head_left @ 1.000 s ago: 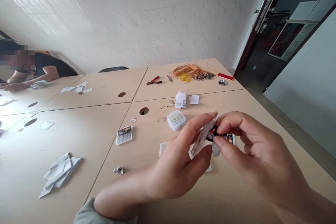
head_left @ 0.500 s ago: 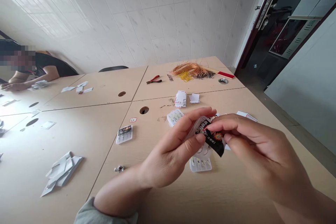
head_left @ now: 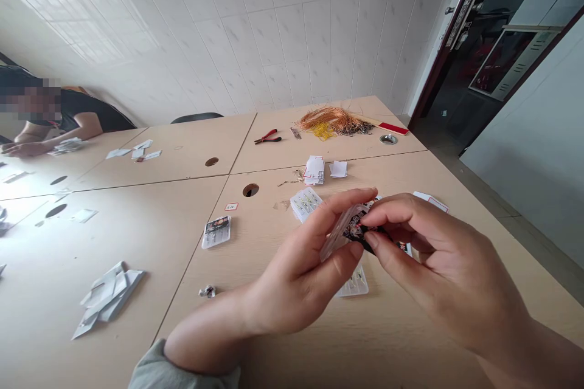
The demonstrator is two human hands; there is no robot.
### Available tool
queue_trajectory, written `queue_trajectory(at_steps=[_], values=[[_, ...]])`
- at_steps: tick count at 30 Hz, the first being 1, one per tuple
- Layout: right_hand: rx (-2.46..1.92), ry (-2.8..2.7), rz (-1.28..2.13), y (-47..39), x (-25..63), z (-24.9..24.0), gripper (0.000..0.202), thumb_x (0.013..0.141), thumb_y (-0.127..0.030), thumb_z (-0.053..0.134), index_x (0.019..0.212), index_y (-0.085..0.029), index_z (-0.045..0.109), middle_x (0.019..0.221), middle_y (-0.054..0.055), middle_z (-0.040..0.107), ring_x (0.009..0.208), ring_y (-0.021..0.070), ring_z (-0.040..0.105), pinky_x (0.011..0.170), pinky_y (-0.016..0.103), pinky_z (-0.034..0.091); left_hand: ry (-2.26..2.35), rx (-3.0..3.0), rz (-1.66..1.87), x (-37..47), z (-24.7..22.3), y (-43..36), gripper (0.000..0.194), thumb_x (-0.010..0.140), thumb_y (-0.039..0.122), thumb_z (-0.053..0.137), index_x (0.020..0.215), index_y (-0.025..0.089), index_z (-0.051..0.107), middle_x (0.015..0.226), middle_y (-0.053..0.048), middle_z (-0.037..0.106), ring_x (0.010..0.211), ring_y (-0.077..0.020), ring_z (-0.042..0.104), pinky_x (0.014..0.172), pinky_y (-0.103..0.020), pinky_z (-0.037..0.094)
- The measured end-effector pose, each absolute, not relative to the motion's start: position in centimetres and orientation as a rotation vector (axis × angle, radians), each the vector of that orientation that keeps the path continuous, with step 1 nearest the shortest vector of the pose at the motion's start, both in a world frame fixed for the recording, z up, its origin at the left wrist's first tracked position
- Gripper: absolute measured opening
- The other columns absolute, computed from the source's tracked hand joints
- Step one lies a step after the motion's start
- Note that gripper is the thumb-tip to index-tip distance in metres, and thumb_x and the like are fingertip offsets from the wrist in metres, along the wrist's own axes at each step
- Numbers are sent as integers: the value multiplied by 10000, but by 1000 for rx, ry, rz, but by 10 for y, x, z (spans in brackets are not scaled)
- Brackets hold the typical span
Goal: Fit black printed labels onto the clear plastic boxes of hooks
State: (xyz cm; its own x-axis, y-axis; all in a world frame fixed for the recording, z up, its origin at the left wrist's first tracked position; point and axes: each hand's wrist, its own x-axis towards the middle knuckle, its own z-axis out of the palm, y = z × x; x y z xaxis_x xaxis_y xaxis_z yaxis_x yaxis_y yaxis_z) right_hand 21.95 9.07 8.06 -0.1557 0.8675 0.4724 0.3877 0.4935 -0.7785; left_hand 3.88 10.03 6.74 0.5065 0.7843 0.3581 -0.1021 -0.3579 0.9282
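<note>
My left hand (head_left: 296, 273) is closed around a small clear plastic box (head_left: 334, 242), thumb on the near side and fingers behind. A black printed label (head_left: 353, 230) with white lettering lies against the box. My right hand (head_left: 433, 261) pinches this label between thumb and fingers, which hide much of it. Below my hands, partly covered, a clear case (head_left: 359, 282) with small items in rows rests on the table. Another such case (head_left: 305, 202) sits just beyond my left fingers. Farther left lies a closed case (head_left: 217, 232) with a black label on it.
Red-and-black pliers (head_left: 268, 137), a bundle of copper-coloured strands (head_left: 331, 118) and a tape roll (head_left: 388, 140) lie at the back. White cards (head_left: 314, 170) are stacked mid-table. Paper packets (head_left: 107, 298) lie left. A person's arm (head_left: 86, 126) rests at the far left.
The box has tilted in my left hand. My right fingers have moved left, pressing the label closer to the box; its lower corner, which stuck out before, is now hidden.
</note>
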Motion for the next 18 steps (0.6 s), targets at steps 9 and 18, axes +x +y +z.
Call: queue_trajectory(at_steps=[9,18], values=[[-1008,-1795,663,86,227,85,194,926,-171,611,986,-321,719,951,-31,754,841,124,715,674,209,590,562,1546,1018,33,75,98,423,1004,164,564,1393,329,594,1438,-34,612,1368,-211,536,1134,-315,459],[-1016,-1686,921,86,231,87,160,899,-223,669,934,-340,771,995,-30,775,756,118,747,554,152,600,572,1656,966,30,70,100,577,948,68,589,1440,364,532,1455,-22,593,1303,-211,590,1019,-279,543]])
